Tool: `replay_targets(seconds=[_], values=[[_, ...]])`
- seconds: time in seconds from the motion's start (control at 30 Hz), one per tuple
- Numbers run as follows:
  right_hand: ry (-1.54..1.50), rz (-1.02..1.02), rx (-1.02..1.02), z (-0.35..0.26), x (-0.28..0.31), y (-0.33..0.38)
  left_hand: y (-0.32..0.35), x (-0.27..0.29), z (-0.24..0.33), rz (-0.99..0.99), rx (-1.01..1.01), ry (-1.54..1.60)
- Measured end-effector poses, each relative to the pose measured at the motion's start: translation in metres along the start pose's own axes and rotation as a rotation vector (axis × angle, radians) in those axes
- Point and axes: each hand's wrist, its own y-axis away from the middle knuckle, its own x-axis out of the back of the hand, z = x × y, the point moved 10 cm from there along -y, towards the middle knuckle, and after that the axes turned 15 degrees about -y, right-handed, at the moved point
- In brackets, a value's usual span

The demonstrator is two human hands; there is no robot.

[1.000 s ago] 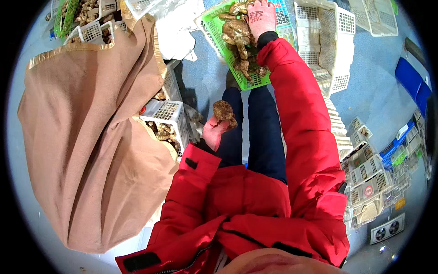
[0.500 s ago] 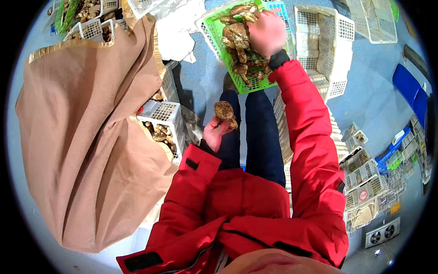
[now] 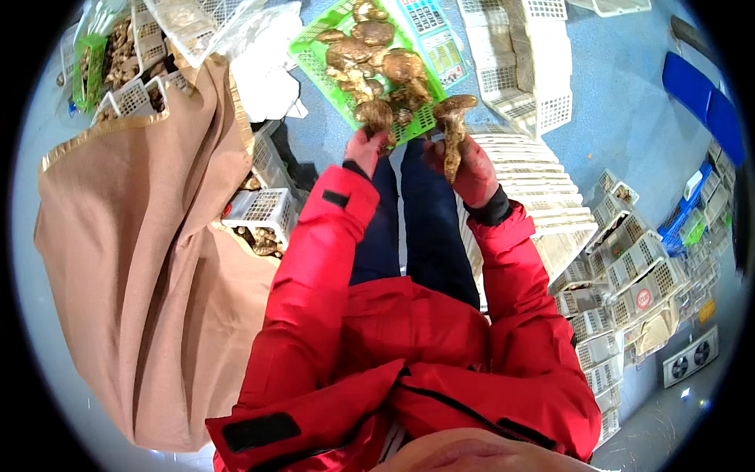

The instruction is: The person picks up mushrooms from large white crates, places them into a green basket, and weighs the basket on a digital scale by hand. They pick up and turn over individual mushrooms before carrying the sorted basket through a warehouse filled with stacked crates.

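My left hand [image 3: 366, 149] grips a brown-capped mushroom [image 3: 373, 116] at the near edge of a green plastic basket [image 3: 311, 57]. Its cap overlaps the basket from this viewpoint, and whether it touches the others cannot be told. Several thick mushrooms [image 3: 405, 67] with brown caps and pale stems lie in that basket. Just right of the basket, my right hand [image 3: 474, 171] holds a long-stemmed mushroom [image 3: 451, 130], cap up and stem hanging down. The fingers of this hand are closed about the stem.
Behind the basket stands a scale with a keypad [image 3: 429, 23]. White crates [image 3: 523, 63] stand at the right, with a slatted white stack [image 3: 535, 173] nearer. A brown cloth [image 3: 149, 275] drapes the left side, beside a crate of mushrooms [image 3: 263, 208]. More crates [image 3: 629, 267] line the far right.
My right hand has drawn back from the basket and now holds a long-stemmed mushroom. My left hand has moved forward to the basket's near edge with its mushroom. The view has shifted slightly.
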Motion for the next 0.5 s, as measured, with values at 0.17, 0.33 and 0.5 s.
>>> replay_targets(seconds=[0.17,0.33,0.5], values=[[0.146,-0.023,-0.017,-0.008,-0.006,0.006,-0.042,0.001,-0.009,0.130,0.108,-0.119],[0.242,0.049,0.138,-0.019,0.002,0.007,-0.011,0.006,-0.032,0.080,0.087,-0.244],[0.879,0.289,0.411,-0.028,0.010,0.020,0.094,-0.071,0.043,-0.306,-0.040,-0.139]])
